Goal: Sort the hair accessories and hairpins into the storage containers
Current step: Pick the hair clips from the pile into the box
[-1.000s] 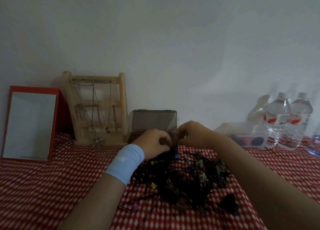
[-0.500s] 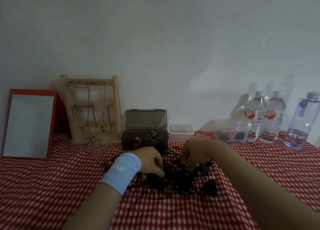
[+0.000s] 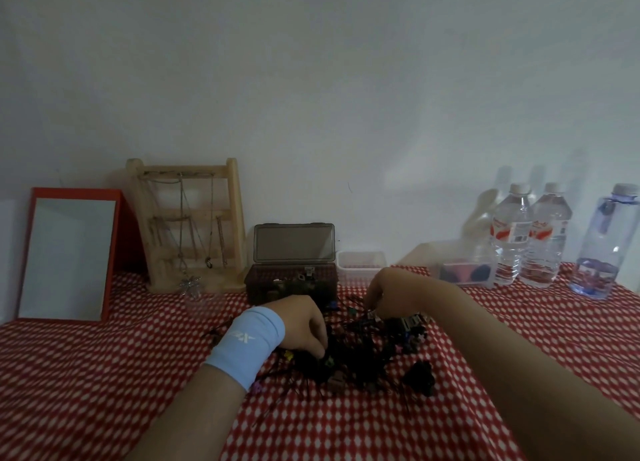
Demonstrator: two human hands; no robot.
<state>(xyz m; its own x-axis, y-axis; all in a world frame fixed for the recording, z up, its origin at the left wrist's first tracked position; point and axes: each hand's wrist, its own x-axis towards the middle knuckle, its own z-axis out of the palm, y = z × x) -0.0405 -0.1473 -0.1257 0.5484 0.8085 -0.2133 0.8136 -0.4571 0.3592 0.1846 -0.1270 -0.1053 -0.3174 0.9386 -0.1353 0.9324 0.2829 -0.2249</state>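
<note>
Our left hand (image 3: 304, 323) and right hand (image 3: 391, 291) come back down into the hair accessories pile (image 3: 363, 360) for another pick. The fingers are curled, but we cannot tell what they pinch.

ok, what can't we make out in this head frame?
- Head view, left hand: fingertips sunk in the dark accessory pile; any pinch hidden.
- Head view, right hand: fingers curl under its back; grasp unclear.
- Head view, accessory pile: dim, single pieces merge.
- Head view, brown box: contents too small and dark.
- Head view, clear tub: dark items inside blurred.
</note>
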